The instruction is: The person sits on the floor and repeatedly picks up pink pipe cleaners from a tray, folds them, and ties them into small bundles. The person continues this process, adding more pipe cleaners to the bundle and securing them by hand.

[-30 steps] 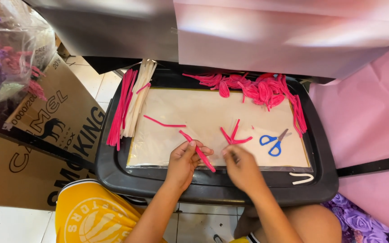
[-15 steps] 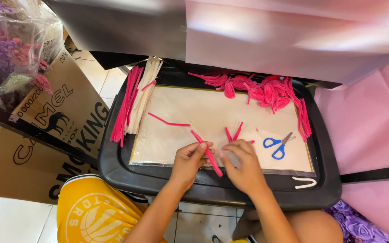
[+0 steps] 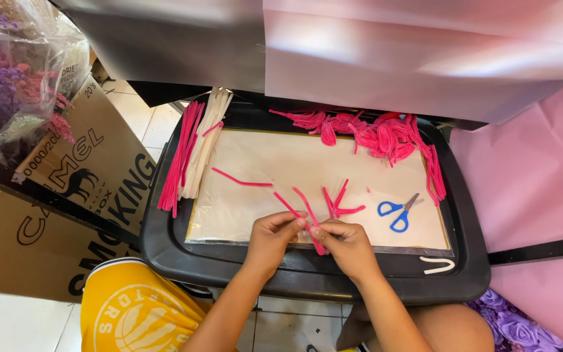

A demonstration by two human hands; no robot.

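My left hand (image 3: 272, 238) and my right hand (image 3: 346, 244) meet at the near edge of a black tray (image 3: 164, 241). Together they pinch a pink pipe cleaner (image 3: 301, 212), bent so two ends stick up and away from my fingers. A few loose pink pieces (image 3: 340, 203) lie on the pale sheet (image 3: 281, 163) just beyond my hands. One longer pink stem (image 3: 241, 180) rests further left on the sheet.
Blue scissors (image 3: 395, 212) lie right of my hands. Shaped pink loops (image 3: 373, 133) pile along the tray's far edge. Straight pink and white stems (image 3: 193, 150) lie at the left. A white piece (image 3: 439, 264) sits on the near rim. Cardboard boxes (image 3: 53, 195) stand left, pink paper (image 3: 535, 189) right.
My hands have come closer together over the tray's near edge, and the pink pipe cleaner is now folded between both sets of fingers. The view shifted slightly.
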